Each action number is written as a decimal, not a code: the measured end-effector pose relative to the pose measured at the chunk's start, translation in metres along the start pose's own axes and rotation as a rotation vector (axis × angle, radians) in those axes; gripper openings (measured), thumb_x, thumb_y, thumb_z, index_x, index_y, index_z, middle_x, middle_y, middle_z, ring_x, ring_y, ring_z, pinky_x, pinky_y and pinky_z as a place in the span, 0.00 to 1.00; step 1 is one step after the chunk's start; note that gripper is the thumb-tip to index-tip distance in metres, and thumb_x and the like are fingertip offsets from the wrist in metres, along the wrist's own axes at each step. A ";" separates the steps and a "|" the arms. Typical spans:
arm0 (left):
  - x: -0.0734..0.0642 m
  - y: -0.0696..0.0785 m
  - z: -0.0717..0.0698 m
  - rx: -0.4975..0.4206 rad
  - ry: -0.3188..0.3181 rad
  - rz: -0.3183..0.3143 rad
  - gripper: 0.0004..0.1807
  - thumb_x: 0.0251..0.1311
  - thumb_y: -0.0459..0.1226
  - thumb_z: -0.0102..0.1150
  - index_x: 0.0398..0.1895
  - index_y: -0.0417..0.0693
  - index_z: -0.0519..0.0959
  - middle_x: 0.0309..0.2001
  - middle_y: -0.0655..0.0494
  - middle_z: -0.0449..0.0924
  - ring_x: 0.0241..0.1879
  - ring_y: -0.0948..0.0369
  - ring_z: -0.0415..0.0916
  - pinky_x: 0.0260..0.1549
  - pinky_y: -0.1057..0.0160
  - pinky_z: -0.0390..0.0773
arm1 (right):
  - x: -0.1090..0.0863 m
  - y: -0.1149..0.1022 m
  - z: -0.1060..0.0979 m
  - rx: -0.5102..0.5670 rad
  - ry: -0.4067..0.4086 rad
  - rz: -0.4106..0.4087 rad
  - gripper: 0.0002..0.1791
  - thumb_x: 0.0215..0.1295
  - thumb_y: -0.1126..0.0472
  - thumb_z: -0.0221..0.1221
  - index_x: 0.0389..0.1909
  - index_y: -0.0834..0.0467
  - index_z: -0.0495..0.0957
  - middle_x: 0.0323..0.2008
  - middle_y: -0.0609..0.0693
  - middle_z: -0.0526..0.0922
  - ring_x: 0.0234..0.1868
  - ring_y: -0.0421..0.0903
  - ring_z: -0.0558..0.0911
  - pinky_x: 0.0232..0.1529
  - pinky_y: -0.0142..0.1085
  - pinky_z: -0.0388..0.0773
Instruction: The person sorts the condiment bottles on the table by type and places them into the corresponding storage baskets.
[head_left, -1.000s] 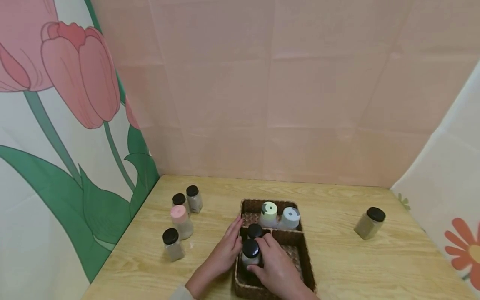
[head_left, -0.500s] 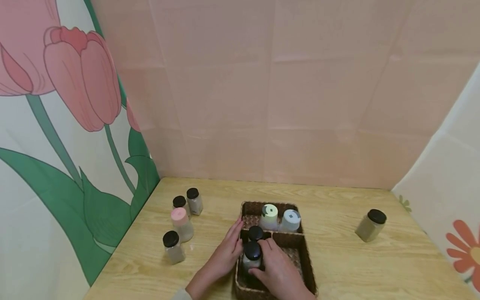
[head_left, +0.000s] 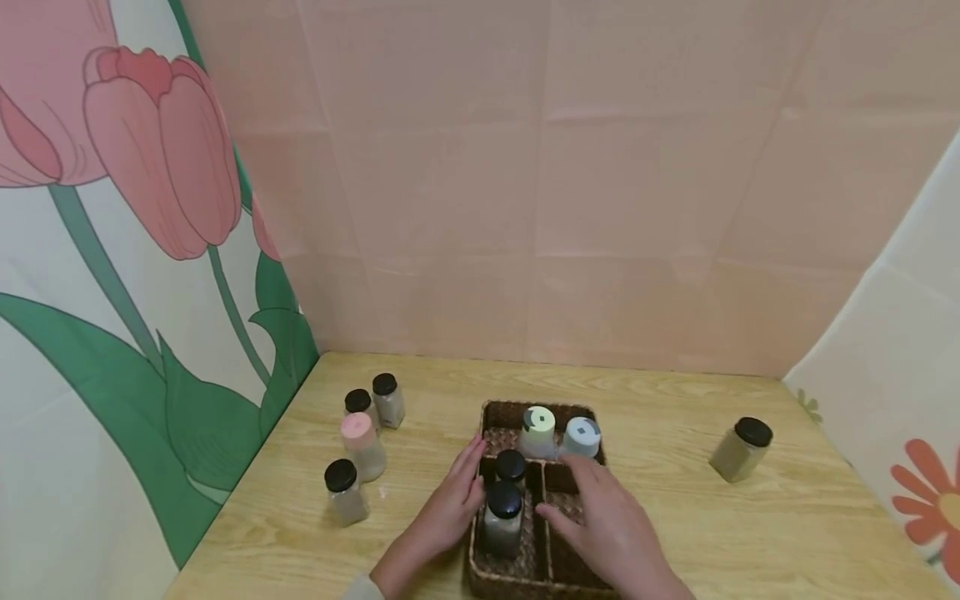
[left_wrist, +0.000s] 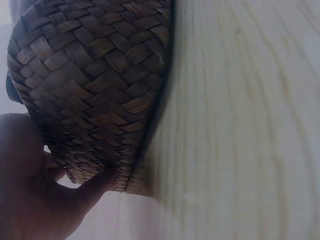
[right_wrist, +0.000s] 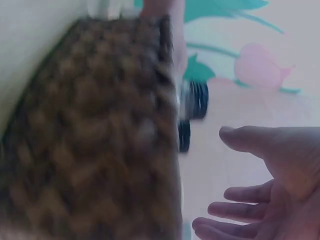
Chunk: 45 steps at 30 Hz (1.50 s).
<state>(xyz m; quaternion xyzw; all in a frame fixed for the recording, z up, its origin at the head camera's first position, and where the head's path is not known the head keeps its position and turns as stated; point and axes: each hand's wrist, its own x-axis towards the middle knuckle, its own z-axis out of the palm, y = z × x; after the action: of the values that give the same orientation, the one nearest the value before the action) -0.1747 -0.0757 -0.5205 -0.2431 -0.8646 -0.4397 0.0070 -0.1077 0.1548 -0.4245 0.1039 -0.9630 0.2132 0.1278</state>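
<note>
A divided brown woven basket (head_left: 517, 577) stands on the table. My left hand (head_left: 453, 498) holds its left side, with a finger against the woven outer wall (left_wrist: 95, 80) in the left wrist view. Two black-capped jars, the front one (head_left: 503, 521) and the one behind it (head_left: 511, 467), stand in the left front compartment. My right hand (head_left: 611, 517) is above the right front compartment, fingers spread and nothing in them. A yellow-green-capped jar (head_left: 538, 432) and a light-blue-capped jar (head_left: 581, 439) stand in the back compartment.
Left of the basket stand a pink-capped jar (head_left: 363, 446) and black-capped jars, the nearest (head_left: 347, 493) in front and two others (head_left: 388, 400) farther back. Another black-capped jar (head_left: 741, 450) stands to the right. A pink cloth wall (head_left: 540, 208) rises behind the table.
My right hand has let go of the front black-capped jar and moved right, away from it. The jar stays in the left front compartment. My left hand has stayed on the basket.
</note>
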 end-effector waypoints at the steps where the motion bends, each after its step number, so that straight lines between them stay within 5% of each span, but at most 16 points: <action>1: 0.000 0.000 0.000 -0.004 -0.004 -0.005 0.31 0.80 0.41 0.37 0.82 0.48 0.50 0.82 0.49 0.46 0.77 0.48 0.53 0.69 0.42 0.63 | 0.001 0.005 -0.003 0.002 -0.006 0.019 0.40 0.56 0.43 0.73 0.65 0.61 0.75 0.58 0.60 0.81 0.54 0.60 0.82 0.49 0.56 0.81; 10: -0.001 -0.004 0.001 -0.003 -0.019 -0.032 0.31 0.80 0.41 0.37 0.82 0.50 0.49 0.82 0.52 0.46 0.78 0.51 0.51 0.70 0.44 0.61 | 0.005 0.057 -0.021 -0.006 -0.096 0.168 0.48 0.63 0.30 0.60 0.68 0.66 0.69 0.62 0.70 0.74 0.59 0.70 0.75 0.50 0.62 0.76; 18: 0.000 -0.003 0.001 -0.001 -0.016 -0.026 0.31 0.80 0.41 0.38 0.82 0.50 0.49 0.82 0.52 0.46 0.78 0.51 0.52 0.70 0.44 0.61 | 0.002 0.085 -0.022 0.000 -0.040 0.162 0.42 0.65 0.43 0.66 0.67 0.70 0.68 0.61 0.75 0.73 0.57 0.73 0.75 0.49 0.64 0.75; 30: 0.001 -0.005 0.001 -0.011 -0.025 -0.039 0.31 0.81 0.42 0.37 0.83 0.52 0.49 0.82 0.54 0.45 0.78 0.52 0.51 0.70 0.44 0.62 | 0.003 0.130 -0.039 -0.018 -0.069 0.262 0.51 0.68 0.33 0.57 0.70 0.74 0.61 0.62 0.81 0.66 0.56 0.77 0.72 0.46 0.67 0.74; 45: 0.001 -0.004 0.001 -0.013 -0.032 -0.035 0.31 0.81 0.42 0.36 0.83 0.51 0.48 0.82 0.52 0.44 0.78 0.51 0.50 0.70 0.43 0.62 | -0.003 0.196 -0.054 -0.038 0.086 0.330 0.45 0.70 0.41 0.60 0.66 0.77 0.62 0.56 0.84 0.65 0.52 0.79 0.69 0.43 0.70 0.70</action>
<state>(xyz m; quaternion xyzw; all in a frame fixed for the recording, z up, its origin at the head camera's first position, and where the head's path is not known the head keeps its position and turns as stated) -0.1773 -0.0767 -0.5238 -0.2348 -0.8660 -0.4413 -0.0160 -0.1443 0.3522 -0.4535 -0.0675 -0.9645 0.2172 0.1339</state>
